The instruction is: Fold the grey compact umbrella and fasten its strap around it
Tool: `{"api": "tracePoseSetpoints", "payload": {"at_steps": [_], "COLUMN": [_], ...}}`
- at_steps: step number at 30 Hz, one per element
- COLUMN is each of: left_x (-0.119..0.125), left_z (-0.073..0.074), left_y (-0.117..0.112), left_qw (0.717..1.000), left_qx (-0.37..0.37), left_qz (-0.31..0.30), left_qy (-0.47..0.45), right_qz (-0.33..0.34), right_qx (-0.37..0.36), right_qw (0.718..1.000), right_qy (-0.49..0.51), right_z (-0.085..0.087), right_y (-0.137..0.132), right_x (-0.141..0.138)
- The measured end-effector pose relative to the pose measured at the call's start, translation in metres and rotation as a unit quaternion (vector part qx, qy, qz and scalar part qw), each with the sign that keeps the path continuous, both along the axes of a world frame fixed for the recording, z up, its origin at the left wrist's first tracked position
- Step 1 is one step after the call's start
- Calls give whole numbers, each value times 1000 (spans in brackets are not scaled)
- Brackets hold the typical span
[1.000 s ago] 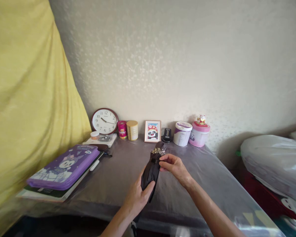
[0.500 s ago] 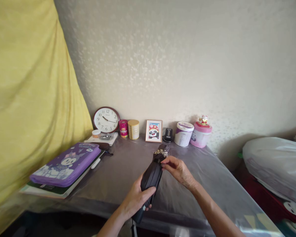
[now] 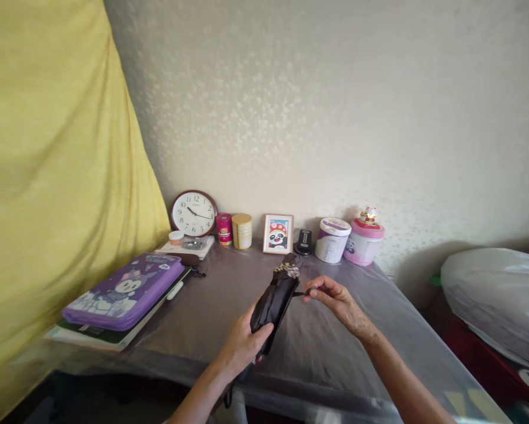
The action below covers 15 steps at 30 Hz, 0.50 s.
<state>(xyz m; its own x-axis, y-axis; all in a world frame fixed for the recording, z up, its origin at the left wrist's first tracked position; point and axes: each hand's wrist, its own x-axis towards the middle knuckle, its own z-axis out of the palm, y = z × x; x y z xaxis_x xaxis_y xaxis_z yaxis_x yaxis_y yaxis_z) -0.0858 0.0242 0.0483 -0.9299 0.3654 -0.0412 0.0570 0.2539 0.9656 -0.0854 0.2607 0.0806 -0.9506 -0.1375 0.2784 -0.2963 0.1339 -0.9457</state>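
Note:
A folded black umbrella point(image 3: 273, 303) with a patterned band near its far end is tilted above the table's front part. Wrapped round its lower body is my left hand point(image 3: 243, 344), thumb lying across the cloth. My right hand point(image 3: 332, 300) is to the right of it, thumb and forefinger pinching the end of the thin black closing strap point(image 3: 300, 293), which stretches out from the umbrella's side. A dark wrist cord hangs below the handle, which my left hand partly hides.
A purple zip case point(image 3: 123, 291) lies on books at left. Along the wall stand a clock point(image 3: 194, 213), two cans, a picture frame point(image 3: 278, 234), a small black device, and two tubs point(image 3: 332, 240). Right of the table point(image 3: 335, 365) is a plastic-covered bundle point(image 3: 493, 288).
My right hand has moved right, away from the umbrella, and the strap it pinches is now pulled out from the cloth. My left hand keeps its hold.

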Motion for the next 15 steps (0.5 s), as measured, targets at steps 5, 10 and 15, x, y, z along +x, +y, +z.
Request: {"api": "tracePoseSetpoints", "payload": {"at_steps": [5, 10, 15], "left_x": [-1, 8, 13], "left_z": [-9, -18, -21], "left_y": [4, 4, 6], "left_qw": [975, 931, 896], "left_qx": [-130, -264, -345], "left_qz": [6, -25, -30], "left_qy": [179, 252, 279], "right_qz": [34, -11, -17], "right_qx": [76, 221, 284], "right_qw": [996, 970, 945], "right_qy": [34, 103, 162], "right_z": [3, 4, 0], "right_y": [-18, -29, -29], "right_x": [1, -2, -6]}}
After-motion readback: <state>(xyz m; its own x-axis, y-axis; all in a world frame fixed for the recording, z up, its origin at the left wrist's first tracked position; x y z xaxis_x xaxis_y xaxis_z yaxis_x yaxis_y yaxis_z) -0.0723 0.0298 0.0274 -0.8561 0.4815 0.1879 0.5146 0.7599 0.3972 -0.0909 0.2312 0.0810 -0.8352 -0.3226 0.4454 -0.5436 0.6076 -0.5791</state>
